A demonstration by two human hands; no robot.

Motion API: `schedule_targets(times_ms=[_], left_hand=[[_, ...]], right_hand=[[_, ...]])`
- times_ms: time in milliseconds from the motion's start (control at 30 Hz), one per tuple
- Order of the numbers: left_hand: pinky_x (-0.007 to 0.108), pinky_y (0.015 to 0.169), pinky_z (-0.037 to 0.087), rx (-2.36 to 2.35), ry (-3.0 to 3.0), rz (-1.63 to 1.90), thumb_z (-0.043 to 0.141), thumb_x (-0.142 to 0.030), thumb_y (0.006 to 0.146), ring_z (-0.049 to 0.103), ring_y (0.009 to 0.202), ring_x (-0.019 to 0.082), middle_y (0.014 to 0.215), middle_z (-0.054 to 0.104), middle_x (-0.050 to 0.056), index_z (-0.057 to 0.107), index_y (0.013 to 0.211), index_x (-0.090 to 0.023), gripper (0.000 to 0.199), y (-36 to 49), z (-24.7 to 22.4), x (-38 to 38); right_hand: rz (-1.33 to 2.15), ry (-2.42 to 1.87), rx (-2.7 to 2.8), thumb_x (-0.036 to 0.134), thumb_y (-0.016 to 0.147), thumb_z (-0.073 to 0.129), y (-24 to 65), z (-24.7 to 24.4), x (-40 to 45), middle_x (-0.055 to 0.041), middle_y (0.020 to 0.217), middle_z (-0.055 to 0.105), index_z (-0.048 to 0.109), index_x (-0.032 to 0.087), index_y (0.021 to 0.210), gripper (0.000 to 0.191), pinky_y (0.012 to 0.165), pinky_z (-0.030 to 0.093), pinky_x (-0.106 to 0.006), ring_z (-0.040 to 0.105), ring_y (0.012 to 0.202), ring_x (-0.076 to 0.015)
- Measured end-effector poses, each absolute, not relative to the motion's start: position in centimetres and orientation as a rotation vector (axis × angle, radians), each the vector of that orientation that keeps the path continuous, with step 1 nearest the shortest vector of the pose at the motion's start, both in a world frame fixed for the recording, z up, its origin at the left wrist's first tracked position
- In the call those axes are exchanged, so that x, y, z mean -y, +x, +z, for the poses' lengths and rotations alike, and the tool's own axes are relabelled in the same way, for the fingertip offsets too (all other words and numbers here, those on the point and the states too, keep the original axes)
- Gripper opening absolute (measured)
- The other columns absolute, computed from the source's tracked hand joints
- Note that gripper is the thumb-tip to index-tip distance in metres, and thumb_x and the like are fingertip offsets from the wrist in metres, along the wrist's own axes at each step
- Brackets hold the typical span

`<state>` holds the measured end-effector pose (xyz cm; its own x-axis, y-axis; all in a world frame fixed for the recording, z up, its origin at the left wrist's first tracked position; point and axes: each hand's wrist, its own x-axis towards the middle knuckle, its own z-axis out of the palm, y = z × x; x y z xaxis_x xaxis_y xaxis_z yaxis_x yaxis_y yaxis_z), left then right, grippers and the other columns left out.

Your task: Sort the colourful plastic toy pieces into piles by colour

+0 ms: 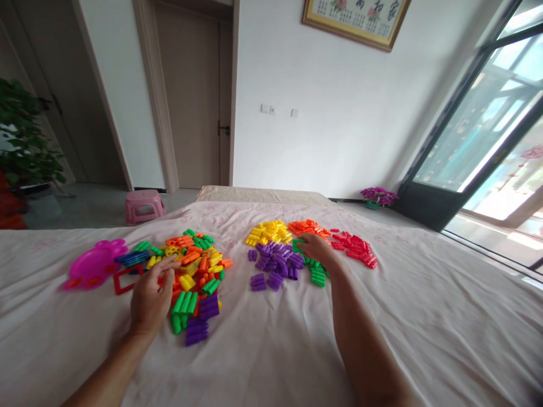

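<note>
My left hand (150, 297) rests at the left edge of a mixed pile of plastic building blocks (186, 282) in orange, yellow, green and purple. Its fingers reach over the pile with the thumb apart; some red shows beneath them. My right hand (317, 249) is closed on a green block (298, 246), held by the fingertips. Below that hand lies a group of green blocks (317, 276). Beside it are heaps of purple blocks (275, 260), yellow blocks (269, 232), orange blocks (307, 227) and red blocks (356, 247).
A pink tray (91, 263) lies left of the mixed pile, near a red square frame (123, 281) and dark blue pieces (134, 258). Everything rests on a wrinkled pale cloth (271, 350). Beyond it stand a pink stool (145, 206) and a flower pot (373, 204).
</note>
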<state>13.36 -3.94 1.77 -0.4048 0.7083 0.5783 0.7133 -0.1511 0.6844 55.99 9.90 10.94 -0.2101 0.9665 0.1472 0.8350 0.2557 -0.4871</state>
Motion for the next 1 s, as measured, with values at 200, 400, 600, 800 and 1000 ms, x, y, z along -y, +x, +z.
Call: schedule_targets(times_ms=[200,400,600,800,1000], left_hand=[[0.039,0.101,0.050,2.181,-1.647,-1.639,0.047,-0.036,0.089,0.068,0.109,0.023,0.115,0.074,0.006,0.064,0.118,-0.022,0.036,12.8,1.1,3.3],[0.035,0.102,0.050,2.216,-1.658,-1.675,0.049,-0.036,0.086,0.066,0.112,0.023,0.118,0.073,0.005,0.068,0.114,-0.021,0.037,12.3,0.3,2.7],[0.038,0.101,0.049,2.247,-1.694,-1.594,0.048,-0.036,0.086,0.067,0.108,0.024,0.113,0.074,0.005,0.071,0.111,-0.021,0.038,12.4,0.7,3.0],[0.036,0.101,0.049,2.229,-1.730,-1.527,0.048,-0.037,0.085,0.067,0.107,0.024,0.113,0.074,0.004,0.072,0.107,-0.023,0.036,12.4,0.7,2.8],[0.035,0.099,0.050,2.222,-1.736,-1.526,0.048,-0.038,0.084,0.067,0.104,0.023,0.111,0.075,0.003,0.073,0.104,-0.024,0.035,12.4,0.6,2.7]], right_hand=[[0.035,-2.082,1.979,0.029,0.085,0.057,59.3,13.5,-8.6,-0.0103,0.091,0.072,0.075,0.019,0.092,0.022,0.064,0.040,-0.027,0.065,0.080,-0.0209],[0.230,-1.442,2.261,0.020,0.087,0.057,52.6,14.0,-7.1,-0.0055,0.101,0.075,0.074,0.020,0.105,0.025,0.077,0.046,-0.025,0.068,0.091,-0.0182],[0.420,-0.768,2.520,0.010,0.089,0.056,42.2,10.3,-2.8,-0.0065,0.116,0.070,0.069,0.021,0.119,0.034,0.091,0.050,-0.027,0.067,0.102,-0.0175],[0.338,-0.517,2.715,0.014,0.096,0.054,38.7,7.2,0.3,-0.0038,0.135,0.061,0.056,0.028,0.137,0.043,0.102,0.045,-0.028,0.060,0.119,-0.0177],[0.288,-0.653,2.657,0.027,0.096,0.059,37.8,5.7,-0.4,-0.0035,0.115,0.065,0.061,0.025,0.120,0.024,0.084,0.048,-0.023,0.064,0.103,-0.0166]])
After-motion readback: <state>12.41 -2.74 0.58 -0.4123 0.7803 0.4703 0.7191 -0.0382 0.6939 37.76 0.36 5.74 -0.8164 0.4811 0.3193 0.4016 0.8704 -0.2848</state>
